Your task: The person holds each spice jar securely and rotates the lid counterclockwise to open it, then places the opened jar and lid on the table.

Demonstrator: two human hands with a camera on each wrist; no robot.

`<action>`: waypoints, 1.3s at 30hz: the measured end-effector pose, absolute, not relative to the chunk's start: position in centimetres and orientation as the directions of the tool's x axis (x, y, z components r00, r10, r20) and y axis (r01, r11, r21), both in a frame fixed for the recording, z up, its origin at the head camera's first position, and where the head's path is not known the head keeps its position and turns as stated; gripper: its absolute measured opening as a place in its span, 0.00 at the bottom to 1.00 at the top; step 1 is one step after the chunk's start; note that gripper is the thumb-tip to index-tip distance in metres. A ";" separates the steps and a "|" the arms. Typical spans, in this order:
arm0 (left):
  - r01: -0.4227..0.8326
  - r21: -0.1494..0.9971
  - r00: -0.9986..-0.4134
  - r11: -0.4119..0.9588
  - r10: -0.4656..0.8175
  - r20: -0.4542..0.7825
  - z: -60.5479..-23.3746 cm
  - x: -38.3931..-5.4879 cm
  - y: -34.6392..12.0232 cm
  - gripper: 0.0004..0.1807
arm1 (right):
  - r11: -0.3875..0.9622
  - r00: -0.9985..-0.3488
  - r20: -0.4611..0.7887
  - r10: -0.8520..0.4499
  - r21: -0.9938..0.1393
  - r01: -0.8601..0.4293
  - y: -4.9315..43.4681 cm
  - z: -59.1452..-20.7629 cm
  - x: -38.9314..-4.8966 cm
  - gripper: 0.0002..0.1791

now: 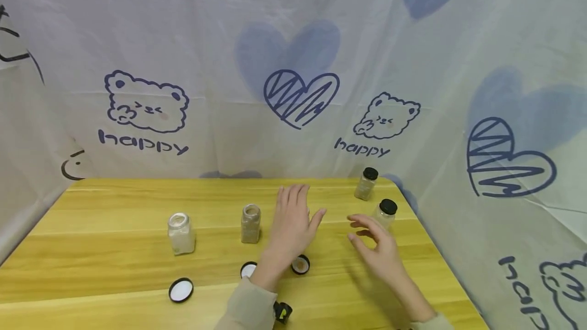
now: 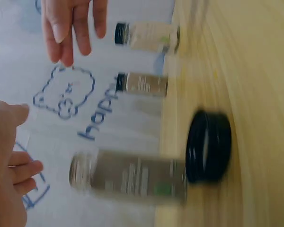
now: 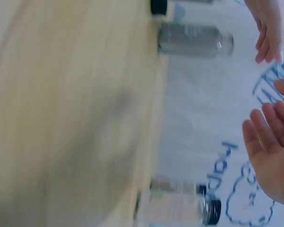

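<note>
My left hand is held over the middle of the table with its fingers straight and nothing in it. To its left stands an uncapped glass jar of brownish powder. The left wrist view shows an uncapped jar up close with a black lid in front of it. My right hand, empty and with fingers loosely bent, is in the air at the right. It partly covers a black-capped jar of pale contents. Another black-capped jar stands farther back.
At the left stands an uncapped jar of pale powder, with a white-lined black lid in front. Two more lids, a white-lined one and a brown-stained one, lie by my left forearm. A printed cloth hangs behind the wooden table.
</note>
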State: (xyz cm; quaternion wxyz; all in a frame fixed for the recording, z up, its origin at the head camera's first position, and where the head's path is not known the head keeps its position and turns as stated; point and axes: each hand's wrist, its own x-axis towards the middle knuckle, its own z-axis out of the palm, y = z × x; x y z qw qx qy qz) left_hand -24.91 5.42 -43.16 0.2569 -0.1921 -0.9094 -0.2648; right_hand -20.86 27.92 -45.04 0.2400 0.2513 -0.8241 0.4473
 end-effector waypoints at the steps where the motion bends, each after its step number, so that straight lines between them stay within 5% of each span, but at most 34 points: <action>1: 0.494 0.379 -0.787 0.783 0.218 0.577 -43.0 -25.0 6.0 0.36 | 0.472 -0.736 0.655 -0.172 -0.601 -0.645 28.5 -45.0 -21.1 0.24; 7: 0.528 0.388 -0.772 0.755 0.238 0.589 -43.0 -25.4 9.9 0.36 | 0.518 -0.669 0.743 -0.021 -0.564 -0.643 31.7 -44.7 -22.5 0.24; 17: 0.503 0.369 -0.840 0.782 0.340 0.424 -43.8 -26.4 14.3 0.38 | 0.602 -0.813 0.553 0.180 -0.716 -0.353 35.7 -44.8 -24.5 0.21; 27: 0.461 0.360 -0.886 0.812 0.397 0.240 -45.3 -27.8 16.9 0.39 | 0.560 -0.956 0.253 0.152 -0.819 -0.127 37.1 -45.6 -26.5 0.30; 39: 0.491 0.278 -0.871 0.826 0.463 0.163 -46.8 -28.6 20.0 0.41 | 0.589 -0.960 0.259 0.108 -0.794 -0.148 37.1 -45.8 -27.0 0.28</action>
